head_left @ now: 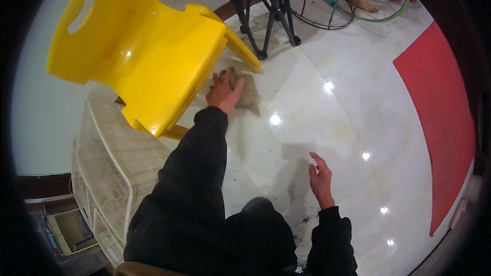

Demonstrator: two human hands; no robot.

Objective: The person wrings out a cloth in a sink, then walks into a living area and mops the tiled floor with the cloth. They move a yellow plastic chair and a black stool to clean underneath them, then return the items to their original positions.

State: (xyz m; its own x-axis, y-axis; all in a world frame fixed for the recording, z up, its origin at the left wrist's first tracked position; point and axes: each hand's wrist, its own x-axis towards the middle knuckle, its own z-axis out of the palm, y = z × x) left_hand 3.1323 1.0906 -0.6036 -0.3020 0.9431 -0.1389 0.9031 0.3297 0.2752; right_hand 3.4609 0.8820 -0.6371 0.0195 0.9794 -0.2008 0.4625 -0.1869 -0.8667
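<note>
My left hand (224, 91) presses a brownish-grey cloth (248, 92) flat on the glossy white tile floor (327, 122), right beside the front leg of a yellow plastic chair (148, 56). The fingers are spread over the cloth. My right hand (320, 180) hovers low over the floor nearer to me, fingers loosely apart, holding nothing. Both forearms wear black sleeves. Dirty smears and dark specks mark the tiles near my right hand.
A white perforated plastic rack (110, 163) stands to the left under the chair. Black metal stand legs (268, 15) and a wire frame (327, 5) rise at the back, with a green hose (394, 15). A red mat (440, 117) lies at the right.
</note>
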